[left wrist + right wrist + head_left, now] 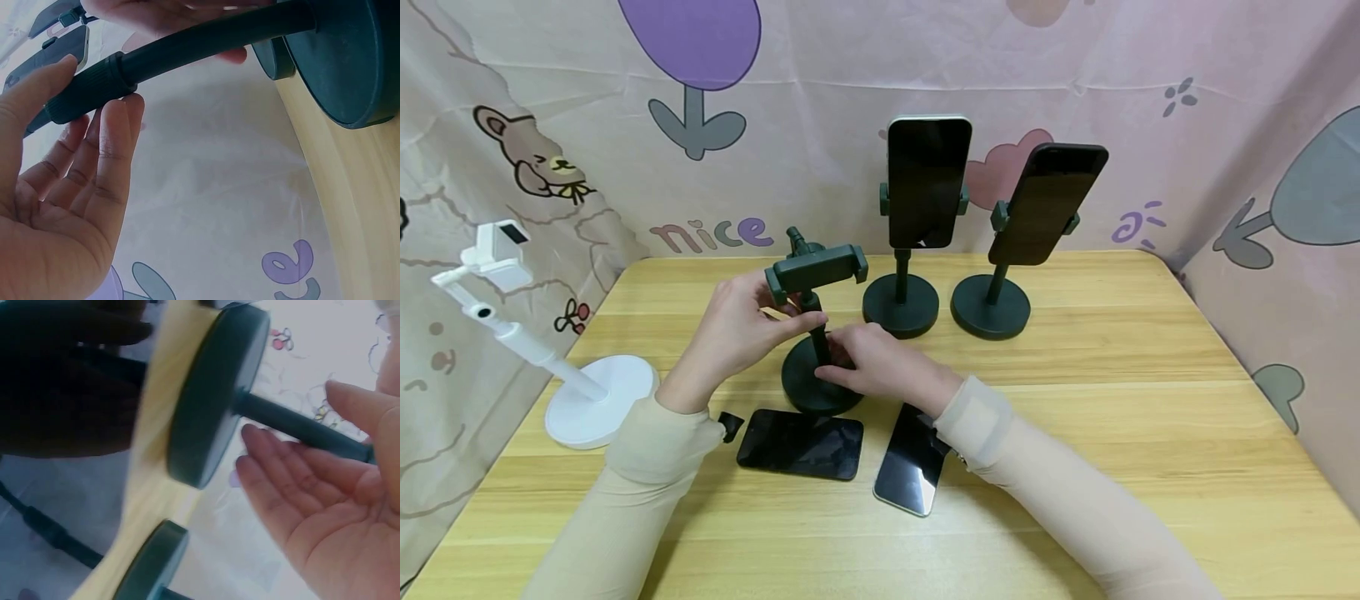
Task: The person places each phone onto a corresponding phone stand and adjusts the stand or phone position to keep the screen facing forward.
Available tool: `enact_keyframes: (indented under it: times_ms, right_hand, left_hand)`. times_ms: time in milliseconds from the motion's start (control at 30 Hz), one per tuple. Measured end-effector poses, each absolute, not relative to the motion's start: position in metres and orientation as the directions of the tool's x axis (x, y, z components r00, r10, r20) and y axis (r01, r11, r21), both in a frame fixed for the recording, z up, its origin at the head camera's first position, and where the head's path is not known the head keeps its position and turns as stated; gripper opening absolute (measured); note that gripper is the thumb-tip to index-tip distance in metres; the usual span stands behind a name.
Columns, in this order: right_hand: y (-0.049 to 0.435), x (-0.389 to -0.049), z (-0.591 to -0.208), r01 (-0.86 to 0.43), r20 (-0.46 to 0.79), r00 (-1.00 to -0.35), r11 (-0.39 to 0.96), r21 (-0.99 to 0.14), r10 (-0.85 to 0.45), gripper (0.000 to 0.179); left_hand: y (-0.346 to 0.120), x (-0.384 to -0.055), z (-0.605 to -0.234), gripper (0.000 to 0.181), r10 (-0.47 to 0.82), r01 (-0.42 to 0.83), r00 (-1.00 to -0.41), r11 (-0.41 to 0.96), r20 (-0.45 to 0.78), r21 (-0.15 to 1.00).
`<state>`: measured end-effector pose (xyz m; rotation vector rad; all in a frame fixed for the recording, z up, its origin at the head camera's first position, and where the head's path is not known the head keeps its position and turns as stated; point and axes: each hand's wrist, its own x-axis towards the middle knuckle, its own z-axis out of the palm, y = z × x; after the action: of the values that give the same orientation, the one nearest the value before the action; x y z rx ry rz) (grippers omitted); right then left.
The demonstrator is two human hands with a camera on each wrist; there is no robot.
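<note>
A dark green phone stand [820, 268] stands upright at the centre of the table, its clamp bare of any phone. My left hand [722, 329] pinches the ribbed collar [94, 90] on its pole between thumb and fingers. Lower down, my right hand [891, 367] is beside the pole [294, 422], just above the round base [805, 387]. In the right wrist view its fingers are loosely extended along the pole, with the thumb apart; whether they touch it I cannot tell. A black phone [801, 444] and a second phone [910, 471] lie in front of the base.
Behind, two more green stands hold upright phones: a pale-edged phone [928, 183] and a tilted black phone [1048, 204]. A white jointed stand [598, 400] is at the left edge of the wooden table [1150, 417]. A printed cloth [820, 133] hangs behind.
</note>
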<state>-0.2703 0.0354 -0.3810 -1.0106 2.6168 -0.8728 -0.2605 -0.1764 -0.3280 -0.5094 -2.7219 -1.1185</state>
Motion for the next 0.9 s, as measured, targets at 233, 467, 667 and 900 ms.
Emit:
enact_keyframes:
  times_ms: [233,467,667,900]
  right_hand:
    - [0.037,-0.25,-0.369,-0.527,0.016,-0.764,0.609,-0.593,-0.645,0.035]
    - [0.032,-0.231,-0.358,-0.558,-0.008,-0.756,0.65,-0.515,-0.655,0.041]
    - [0.022,-0.216,-0.359,-0.576,-0.054,-0.754,0.699,-0.424,-0.655,0.06]
    - [0.014,-0.205,-0.371,-0.622,-0.065,-0.734,0.707,-0.336,-0.676,0.063]
  left_hand:
    - [-0.179,-0.256,-0.324,0.03,0.247,0.357,-0.934,0.65,0.257,0.671]
    - [-0.183,-0.255,-0.321,0.032,0.256,0.376,-0.927,0.645,0.275,0.666]
    - [-0.189,-0.253,-0.316,0.032,0.269,0.392,-0.92,0.634,0.285,0.667]
    - [-0.199,-0.249,-0.31,0.031,0.305,0.367,-0.928,0.648,0.214,0.668]
